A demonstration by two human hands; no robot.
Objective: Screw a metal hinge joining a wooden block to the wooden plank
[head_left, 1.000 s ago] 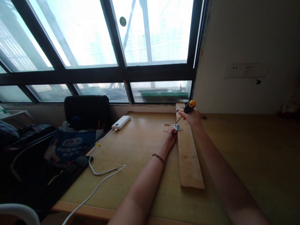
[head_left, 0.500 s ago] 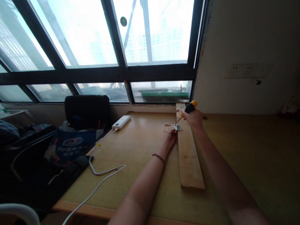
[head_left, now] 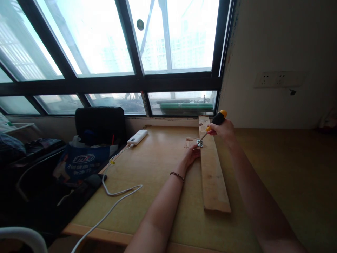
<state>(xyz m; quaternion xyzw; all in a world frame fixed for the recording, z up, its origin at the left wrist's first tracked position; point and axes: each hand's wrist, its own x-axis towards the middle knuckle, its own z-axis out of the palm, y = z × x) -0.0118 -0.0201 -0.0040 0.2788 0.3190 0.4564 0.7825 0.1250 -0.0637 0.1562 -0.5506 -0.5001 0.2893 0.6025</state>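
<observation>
Two bare hands at work on the counter [head_left: 158, 168], apart from each other, both near the far end of a board [head_left: 214, 179]. Right hand [head_left: 223, 129] closed around the handle of a screwdriver [head_left: 218, 118] (black and yellow grip), tool tilted, its shaft slanting down and left. Tip meets, or sits just over, a hinge [head_left: 200, 143]; contact too small to tell.

Hinge: small, silvery, with dark holes, lying at the board's left edge, beyond the middle of its length. Left hand [head_left: 190, 155] low beside that edge, fingers at the hinge's near side; whether they pinch it or only steady it, cannot tell. Dark bracelet [head_left: 177, 175] on the left wrist.

Board lies flat, long side running away from the person, far end reaching the foot of the window [head_left: 100, 42]. Reddish scuffed patch [head_left: 190, 142] on the counter just left of the hinge.

Farther left, near the counter's edge: white power bank [head_left: 137, 137], cable [head_left: 116, 194] plugged into its near end (yellow tag partway along), looping over the counter and off the front edge. Beyond the left edge, a black chair [head_left: 100, 121] and a blue bag [head_left: 81, 161] with white lettering. Right of the window, sockets [head_left: 273, 79] on a pale wall [head_left: 263, 42].
</observation>
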